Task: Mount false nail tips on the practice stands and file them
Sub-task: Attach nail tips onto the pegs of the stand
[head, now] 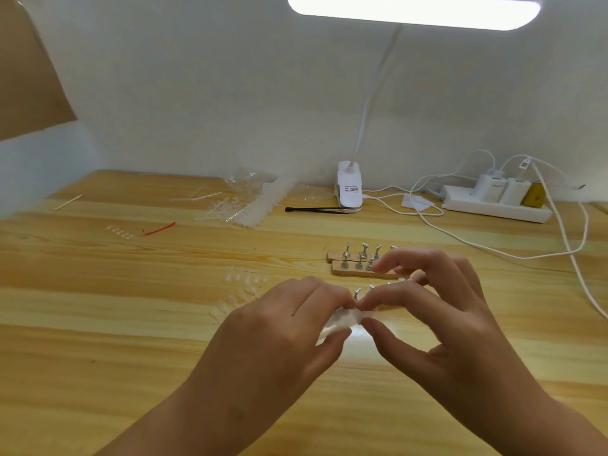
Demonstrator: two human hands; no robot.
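Two hands meet over the wooden table (98, 324): the left hand (289, 324) and the right hand (427, 317) each pinch one end of a small translucent plastic piece (339, 322) between thumb and forefinger, fingers narrowly curled; whether it holds anything cannot be told. Just beyond the right hand's fingertips stand the practice stands (358, 263), wooden bases with upright metal holders, partly hidden by those fingers; one more metal holder (357, 292) peeks out between the two hands. Loose clear nail tips (245, 278) lie just beyond and to the left of the left hand. Farther beyond the left hand a crumpled clear packet (246, 182) sits open with strips of tips (250, 209) spilled beside it; a red strip (159, 229), a short row of tips (120, 232) and a wooden stick (68, 202) lie well off to the left. Far beyond the right hand are a black tool (312, 209), a white lamp clamp (350, 189), a power strip (493, 205) and a white cable (566, 245).
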